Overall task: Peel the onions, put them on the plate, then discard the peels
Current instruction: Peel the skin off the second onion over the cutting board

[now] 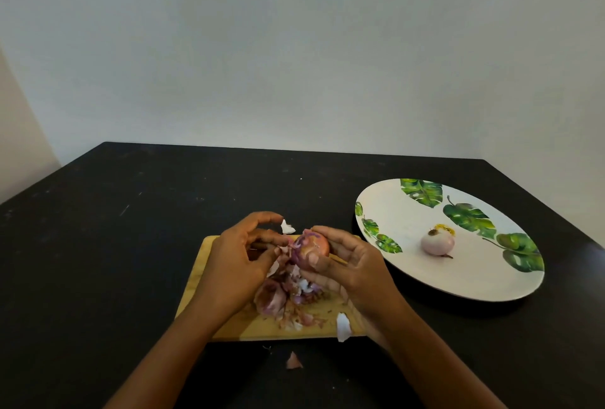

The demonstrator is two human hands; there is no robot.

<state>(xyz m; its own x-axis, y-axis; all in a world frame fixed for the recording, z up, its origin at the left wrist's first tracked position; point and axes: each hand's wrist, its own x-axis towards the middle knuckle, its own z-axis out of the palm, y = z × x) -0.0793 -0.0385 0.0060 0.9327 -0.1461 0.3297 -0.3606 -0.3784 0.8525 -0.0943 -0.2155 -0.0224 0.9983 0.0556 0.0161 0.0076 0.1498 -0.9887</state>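
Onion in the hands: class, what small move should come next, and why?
Probably pull the loose skin away with the left hand. The right hand holds the onion over the board, and brownish skin covers part of it, so it seems not yet ready to join the peeled one on the plate.

— How is the right hand [347, 264] set?
— Curled round the onion [311, 246]. The thumb presses on its near face, and the fingers wrap behind it and over the top.
— And the left hand [239, 258]?
— Just beside it, palm turned inward. Thumb and middle fingers pinch a peel [282, 250] at their tips, and the index finger arches above them, touching nothing.
— The arms?
— Both forearms [170, 356] are bare, rising from the bottom edge and converging toward the fingertips.
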